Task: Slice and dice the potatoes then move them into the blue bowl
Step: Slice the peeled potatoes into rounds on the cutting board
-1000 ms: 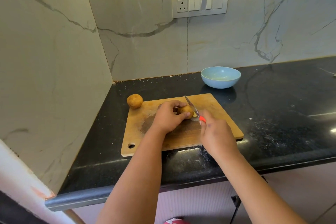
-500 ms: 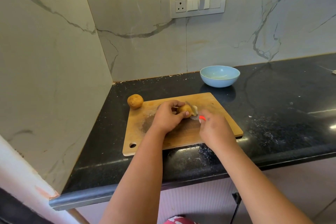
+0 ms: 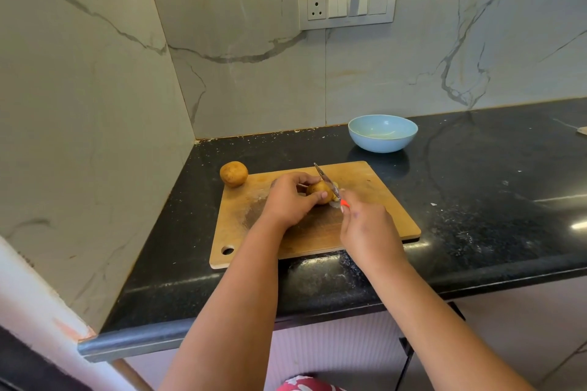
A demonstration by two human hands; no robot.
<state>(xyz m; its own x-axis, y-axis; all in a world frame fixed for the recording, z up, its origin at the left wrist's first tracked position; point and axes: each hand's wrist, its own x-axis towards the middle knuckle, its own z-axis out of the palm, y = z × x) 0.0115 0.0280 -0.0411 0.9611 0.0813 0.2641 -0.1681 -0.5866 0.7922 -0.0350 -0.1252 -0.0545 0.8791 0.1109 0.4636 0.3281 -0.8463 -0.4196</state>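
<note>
Knife [image 3: 327,182] lifted again — two potatoes [image 3: 234,173] visible.

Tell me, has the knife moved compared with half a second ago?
Yes. The knife has risen: its blade now stands above the held potato on the cutting board, instead of down low.

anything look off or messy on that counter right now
Mostly tidy. The whole potato sits at the cutting board's far left corner, partly over its edge, and pale specks litter the black counter.

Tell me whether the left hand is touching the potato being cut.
Touching. The head view shows the left hand with thumb and fingers curled round the potato on the cutting board.
</note>
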